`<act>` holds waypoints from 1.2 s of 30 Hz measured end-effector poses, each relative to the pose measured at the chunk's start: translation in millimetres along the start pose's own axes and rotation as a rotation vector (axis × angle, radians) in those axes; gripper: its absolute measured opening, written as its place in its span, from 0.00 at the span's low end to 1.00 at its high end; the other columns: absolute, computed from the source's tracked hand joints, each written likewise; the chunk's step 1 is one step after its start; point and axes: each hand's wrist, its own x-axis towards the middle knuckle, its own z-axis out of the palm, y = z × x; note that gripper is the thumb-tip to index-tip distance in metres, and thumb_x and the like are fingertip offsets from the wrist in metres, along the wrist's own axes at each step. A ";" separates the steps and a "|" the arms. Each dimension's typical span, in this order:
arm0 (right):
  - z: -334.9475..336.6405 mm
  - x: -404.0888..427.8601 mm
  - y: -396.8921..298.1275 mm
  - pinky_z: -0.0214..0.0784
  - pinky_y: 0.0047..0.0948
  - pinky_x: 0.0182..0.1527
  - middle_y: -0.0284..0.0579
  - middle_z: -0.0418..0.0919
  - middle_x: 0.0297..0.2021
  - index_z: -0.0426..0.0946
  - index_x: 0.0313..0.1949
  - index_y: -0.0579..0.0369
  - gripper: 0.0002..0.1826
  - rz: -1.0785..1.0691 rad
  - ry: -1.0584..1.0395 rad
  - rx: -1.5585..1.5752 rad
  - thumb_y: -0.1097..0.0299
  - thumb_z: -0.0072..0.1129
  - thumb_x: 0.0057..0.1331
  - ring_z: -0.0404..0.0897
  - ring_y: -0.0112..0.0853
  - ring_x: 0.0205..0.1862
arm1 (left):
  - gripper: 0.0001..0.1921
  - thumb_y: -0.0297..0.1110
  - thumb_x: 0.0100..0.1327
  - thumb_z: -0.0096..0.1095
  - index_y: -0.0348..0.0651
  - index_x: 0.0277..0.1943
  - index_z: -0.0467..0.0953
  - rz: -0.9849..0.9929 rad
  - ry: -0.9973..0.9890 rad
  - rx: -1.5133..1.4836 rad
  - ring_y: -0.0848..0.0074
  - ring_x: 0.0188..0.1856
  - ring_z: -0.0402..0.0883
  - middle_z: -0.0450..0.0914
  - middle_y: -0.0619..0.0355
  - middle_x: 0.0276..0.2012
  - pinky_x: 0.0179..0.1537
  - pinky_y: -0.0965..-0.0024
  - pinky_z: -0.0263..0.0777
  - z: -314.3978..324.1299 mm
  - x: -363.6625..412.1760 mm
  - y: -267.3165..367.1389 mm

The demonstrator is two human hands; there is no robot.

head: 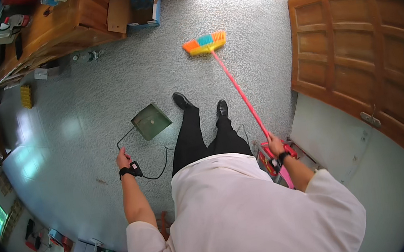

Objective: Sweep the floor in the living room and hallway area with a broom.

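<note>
In my right hand (276,145) is the pink handle of a broom (237,87). Its yellow head (208,47), with orange and blue-green bristles, lies ahead of my feet, near the upper middle of the view. My left hand (123,159) grips the thin bent wire handle of a green dustpan (151,121). The pan is left of my black shoes, with a small pale bit in it. Both wrists wear black straps with small devices, and a cable runs from the left one.
A wooden door (345,29) stands at the right. At the upper left are a wooden desk (60,22), an open cardboard box (118,13) and a plastic bottle (84,57) on the floor. A yellow tray (26,97) lies farther left. Red items stand beside my right hand.
</note>
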 end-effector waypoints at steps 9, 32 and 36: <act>-12.9 -210.4 65.5 0.55 0.20 0.22 0.24 0.64 0.22 0.75 0.58 0.55 0.18 0.347 -0.043 0.730 0.62 0.49 0.73 0.62 0.16 0.21 | 0.13 0.44 0.61 0.64 0.43 0.34 0.74 -0.003 -0.110 0.233 0.77 0.19 0.67 0.69 0.63 0.21 0.22 0.68 0.62 16.4 46.9 -34.0; 13.9 -321.1 111.1 0.49 0.23 0.13 0.31 0.65 0.14 0.73 0.29 0.50 0.19 0.875 0.058 0.988 0.49 0.50 0.71 0.62 0.21 0.11 | 0.26 0.54 0.53 0.66 0.36 0.41 0.78 0.178 -0.125 0.769 0.67 0.31 0.71 0.77 0.51 0.36 0.30 0.61 0.63 63.7 122.3 -80.0; 32.8 -338.4 134.6 0.46 0.25 0.10 0.33 0.65 0.13 0.75 0.41 0.49 0.17 1.006 0.195 1.114 0.49 0.48 0.72 0.60 0.23 0.08 | 0.36 0.50 0.56 0.66 0.32 0.62 0.69 -0.025 -0.165 0.783 0.59 0.56 0.71 0.72 0.45 0.58 0.51 0.55 0.66 77.4 78.4 -58.2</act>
